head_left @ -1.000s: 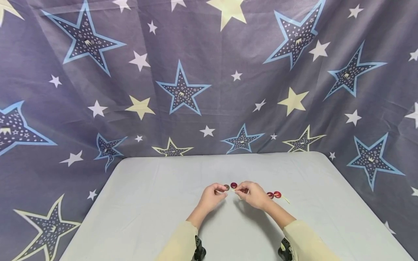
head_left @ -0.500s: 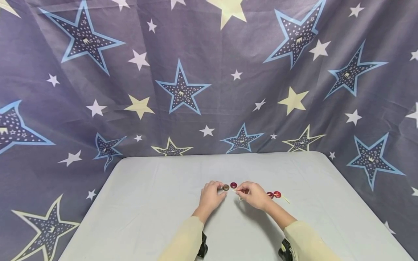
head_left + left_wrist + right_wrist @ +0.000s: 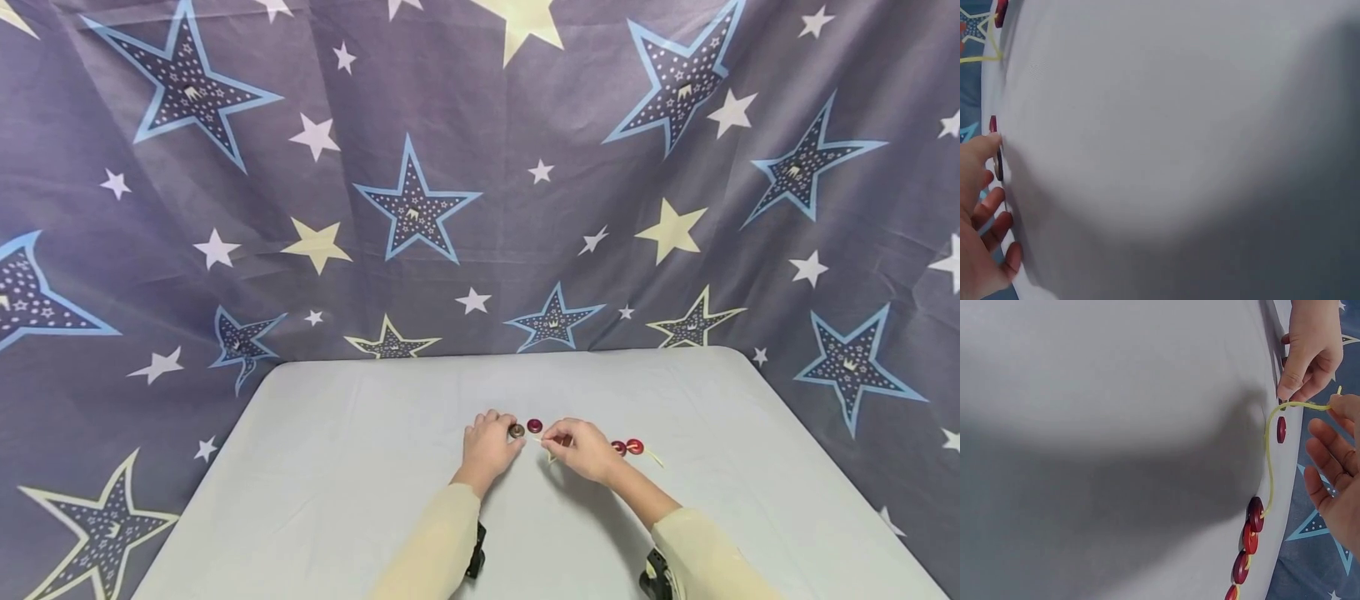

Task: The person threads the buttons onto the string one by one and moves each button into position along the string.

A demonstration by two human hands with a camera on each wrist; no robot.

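My left hand (image 3: pixel 487 450) is at a brown round button (image 3: pixel 517 431) on the table, its thumb and index finger pinching it at the edges. The other fingers spread beside it. In the left wrist view that button (image 3: pixel 999 164) shows edge-on by the fingertips. A loose dark red button (image 3: pixel 534 425) lies just right of it. With thumb and index finger, my right hand (image 3: pixel 581 448) pinches a yellow cord (image 3: pixel 1268 450) near its end, a short tip sticking out. Several red and dark red buttons (image 3: pixel 1255 514) are strung along the cord, partly hidden by the right hand in the head view.
A pale cloth covers the table (image 3: pixel 360 500), with a curtain of stars (image 3: pixel 480 208) hanging behind and at both sides. The cord's far tail (image 3: pixel 655 457) trails right, past the last strung red button (image 3: pixel 634 447).
My left hand has turned and shifted forward, its fingers spreading around the brown button, which is now seen flatter on the table. The right hand keeps its pinch on the cord, almost still.
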